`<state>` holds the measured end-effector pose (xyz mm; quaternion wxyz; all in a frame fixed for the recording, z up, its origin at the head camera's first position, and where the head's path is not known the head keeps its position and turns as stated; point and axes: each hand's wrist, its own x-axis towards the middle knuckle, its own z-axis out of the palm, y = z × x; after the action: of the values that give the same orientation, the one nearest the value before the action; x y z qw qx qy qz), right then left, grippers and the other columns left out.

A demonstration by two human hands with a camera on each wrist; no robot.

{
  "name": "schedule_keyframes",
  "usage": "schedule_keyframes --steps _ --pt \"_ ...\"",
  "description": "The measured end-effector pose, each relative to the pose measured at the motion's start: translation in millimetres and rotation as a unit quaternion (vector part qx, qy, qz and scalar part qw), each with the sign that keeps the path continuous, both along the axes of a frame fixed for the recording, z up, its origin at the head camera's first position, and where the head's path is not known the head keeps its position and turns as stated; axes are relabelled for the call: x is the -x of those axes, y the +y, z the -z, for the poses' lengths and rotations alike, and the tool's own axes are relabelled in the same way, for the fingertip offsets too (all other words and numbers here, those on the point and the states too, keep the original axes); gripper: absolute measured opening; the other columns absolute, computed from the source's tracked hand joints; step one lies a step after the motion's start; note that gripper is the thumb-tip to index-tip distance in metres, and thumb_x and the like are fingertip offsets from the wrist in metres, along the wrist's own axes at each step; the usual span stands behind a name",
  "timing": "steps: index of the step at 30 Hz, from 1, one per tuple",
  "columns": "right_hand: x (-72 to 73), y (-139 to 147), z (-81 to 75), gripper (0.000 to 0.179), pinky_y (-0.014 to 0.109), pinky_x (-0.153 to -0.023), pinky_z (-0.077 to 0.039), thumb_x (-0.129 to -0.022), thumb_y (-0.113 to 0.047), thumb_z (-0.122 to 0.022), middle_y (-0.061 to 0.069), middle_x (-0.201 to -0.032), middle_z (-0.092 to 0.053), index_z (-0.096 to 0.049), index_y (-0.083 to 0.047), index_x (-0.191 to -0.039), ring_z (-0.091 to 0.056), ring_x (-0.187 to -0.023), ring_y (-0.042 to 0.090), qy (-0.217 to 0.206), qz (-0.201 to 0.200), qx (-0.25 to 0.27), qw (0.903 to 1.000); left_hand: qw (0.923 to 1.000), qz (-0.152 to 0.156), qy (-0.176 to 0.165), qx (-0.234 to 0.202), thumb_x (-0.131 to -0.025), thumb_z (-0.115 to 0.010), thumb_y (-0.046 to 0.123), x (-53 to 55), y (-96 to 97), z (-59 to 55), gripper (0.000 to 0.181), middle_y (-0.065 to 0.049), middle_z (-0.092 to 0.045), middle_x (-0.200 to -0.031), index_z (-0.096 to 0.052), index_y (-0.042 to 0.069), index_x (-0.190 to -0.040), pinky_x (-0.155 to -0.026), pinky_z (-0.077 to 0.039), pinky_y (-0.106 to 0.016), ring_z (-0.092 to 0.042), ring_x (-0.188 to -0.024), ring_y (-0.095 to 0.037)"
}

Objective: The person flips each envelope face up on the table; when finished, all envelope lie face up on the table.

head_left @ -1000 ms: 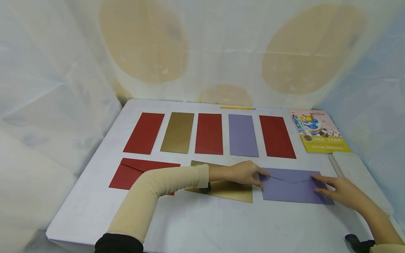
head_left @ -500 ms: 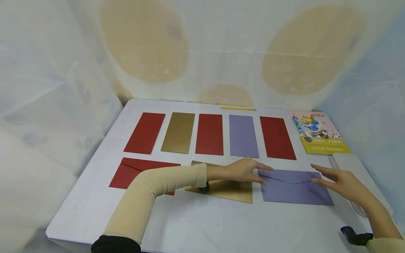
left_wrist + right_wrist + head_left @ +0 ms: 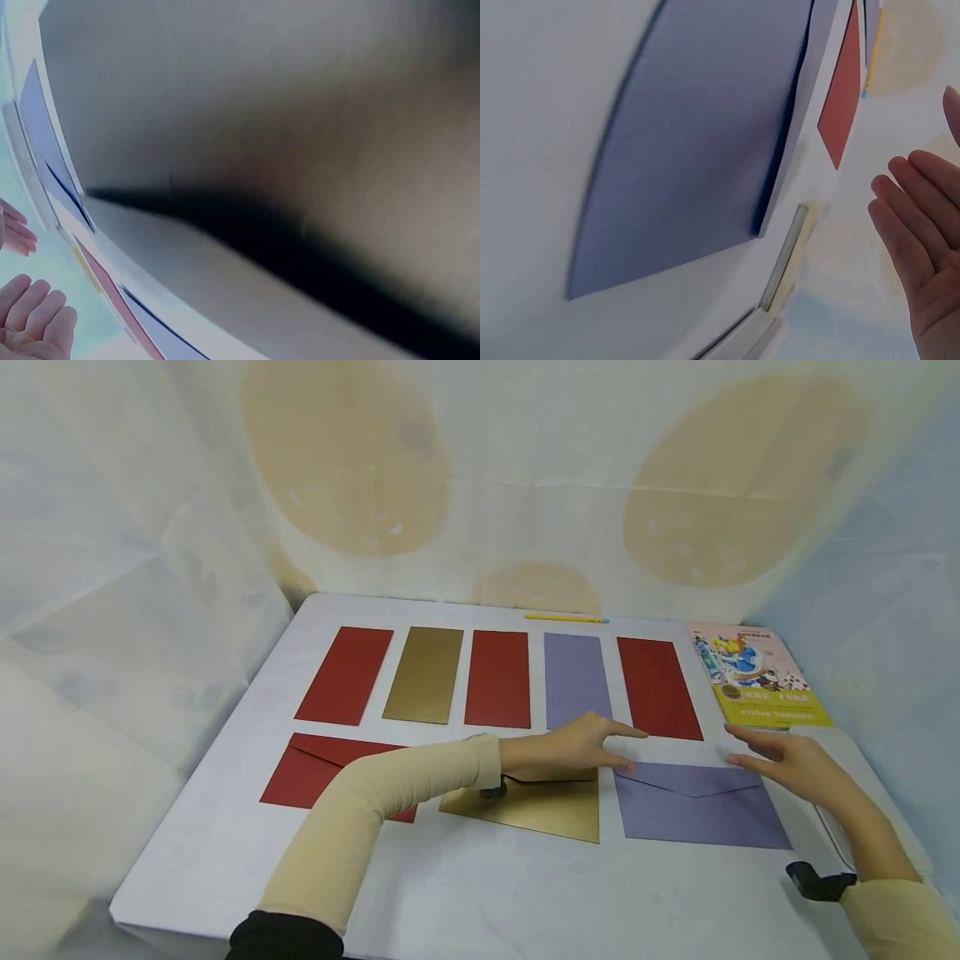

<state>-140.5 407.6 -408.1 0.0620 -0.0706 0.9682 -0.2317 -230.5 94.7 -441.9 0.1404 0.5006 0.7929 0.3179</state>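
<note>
A purple envelope [image 3: 697, 818] lies sideways, flap side up, at the front right of the white table. Above its left top corner my left hand [image 3: 577, 745] reaches across with fingers extended, holding nothing; it overlaps the lower end of an upright purple envelope [image 3: 576, 672]. My right hand [image 3: 798, 768] hovers by the other top corner, thumb and fingers apart, and its straight fingers [image 3: 922, 217] show in the right wrist view. Beneath my left wrist is a gold envelope [image 3: 540, 814], partly covered. A red envelope [image 3: 300, 777] lies to its left, partly behind my sleeve.
In the back row lie a red envelope [image 3: 345, 675], a gold one, another red one, the upright purple one and a further red envelope [image 3: 660, 687]. A yellow pencil [image 3: 566, 618] lies behind them. A picture book [image 3: 757, 672] and a white flat object [image 3: 862, 793] occupy the right side.
My right hand has let go of the purple envelope's right side and moved up and back. My left hand has also risen off its left edge, slightly farther back. The envelope lies about where it was.
</note>
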Motion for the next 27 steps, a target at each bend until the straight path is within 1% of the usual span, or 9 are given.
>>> schedule_keyframes --steps 4,6,10,17,21,22,24,25,27 --pt "10.7 -1.6 -2.0 0.064 0.065 -0.085 -0.043 -0.092 -0.034 -0.066 0.037 -0.132 -0.046 -0.047 0.002 -0.14 -0.045 -0.116 0.058 0.004 -0.005 0.026 0.9996 0.9998 -0.001 0.019 -0.002 -0.087 -0.073 0.031 8.3 8.8 -1.3 0.057 0.005 -0.021 -0.055 -0.055 0.01 -0.138 -0.048 -0.022 -0.016 -0.014 -0.048 -0.005" --pt "16.5 -3.3 -3.1 0.064 0.065 -0.084 -0.044 -0.092 -0.035 -0.066 0.037 -0.132 -0.046 -0.046 0.001 -0.141 -0.046 -0.115 0.058 0.002 -0.005 0.023 0.9997 0.9993 -0.003 0.036 -0.005 -0.087 -0.073 0.031 12.3 14.1 -0.9 0.057 0.005 -0.021 -0.052 -0.056 0.008 -0.137 -0.048 -0.022 -0.016 -0.014 -0.048 -0.005" --pt "31.0 -7.6 -4.7 0.065 0.065 -0.084 -0.044 -0.093 -0.038 -0.065 0.037 -0.131 -0.047 -0.046 0.0 -0.142 -0.047 -0.116 0.056 -0.009 -0.004 0.01 0.9999 0.9988 -0.011 0.048 -0.002 -0.086 -0.074 0.032 18.9 23.6 0.4 0.059 0.007 -0.026 -0.048 -0.056 0.007 -0.136 -0.05 -0.025 -0.016 -0.015 -0.047 -0.006" --pt "60.0 -10.9 -1.5 0.066 0.066 -0.085 -0.043 -0.092 -0.044 -0.063 0.034 -0.131 -0.049 -0.048 -0.001 -0.14 -0.047 -0.117 0.054 -0.011 -0.01 -0.003 0.9999 0.9979 -0.033 0.054 0.012 -0.086 -0.074 0.032 35.2 38.1 4.2 0.061 0.007 -0.038 -0.048 -0.054 0.005 -0.137 -0.053 -0.028 -0.015 -0.02 -0.046 -0.005" --pt "73.8 -8.8 2.1 0.068 0.069 -0.089 -0.037 -0.092 -0.045 -0.063 0.031 -0.134 -0.048 -0.048 0.001 -0.14 -0.04 -0.124 0.055 -0.014 -0.012 0.006 0.9998 0.9975 -0.053 0.044 0.013 -0.087 -0.074 0.031 44.8 46.2 2.5 0.062 0.001 -0.05 -0.051 -0.052 0.004 -0.138 -0.054 -0.035 -0.014 -0.032 -0.043 -0.004" --pt "76.7 -8.8 3.1 0.069 0.069 -0.09 -0.036 -0.092 -0.046 -0.062 0.031 -0.136 -0.047 -0.047 0.0 -0.141 -0.038 -0.125 0.055 -0.02 -0.008 0.005 0.9997 0.9974 -0.058 0.04 0.016 -0.087 -0.073 0.031 46.5 48.1 1.9 0.063 -0.001 -0.056 -0.056 -0.051 0.003 -0.139 -0.056 -0.037 -0.014 -0.036 -0.043 -0.005" --pt "82.5 -9.4 5.5 0.072 0.069 -0.091 -0.036 -0.092 -0.049 -0.061 0.031 -0.137 -0.045 -0.044 0.0 -0.142 -0.037 -0.126 0.055 -0.034 0.002 -0.002 0.9994 0.9967 -0.071 0.032 0.023 -0.087 -0.074 0.03 49.3 51.9 1.6 0.064 -0.007 -0.069 -0.078 -0.05 0.003 -0.14 -0.063 -0.04 -0.012 -0.043 -0.048 -0.006" --pt "85.3 -10.0 7.0 0.074 0.07 -0.091 -0.035 -0.091 -0.051 -0.06 0.031 -0.138 -0.044 -0.043 -0.001 -0.143 -0.036 -0.126 0.055 -0.042 0.006 -0.007 0.9991 0.9961 -0.079 0.027 0.029 -0.086 -0.074 0.031 50.4 53.8 1.9 0.065 -0.009 -0.071 -0.091 -0.05 0.004 -0.14 -0.068 -0.041 -0.012 -0.048 -0.054 -0.006" --pt "90.3 -11.7 9.5 0.078 0.07 -0.091 -0.035 -0.091 -0.054 -0.058 0.032 -0.139 -0.042 -0.039 -0.002 -0.146 -0.037 -0.125 0.056 -0.061 0.015 -0.017 0.9979 0.9942 -0.094 0.029 0.045 -0.086 -0.074 0.032 52.2 58.1 4.0 0.067 -0.009 -0.067 -0.117 -0.049 0.005 -0.141 -0.078 -0.04 -0.011 -0.053 -0.069 -0.005"
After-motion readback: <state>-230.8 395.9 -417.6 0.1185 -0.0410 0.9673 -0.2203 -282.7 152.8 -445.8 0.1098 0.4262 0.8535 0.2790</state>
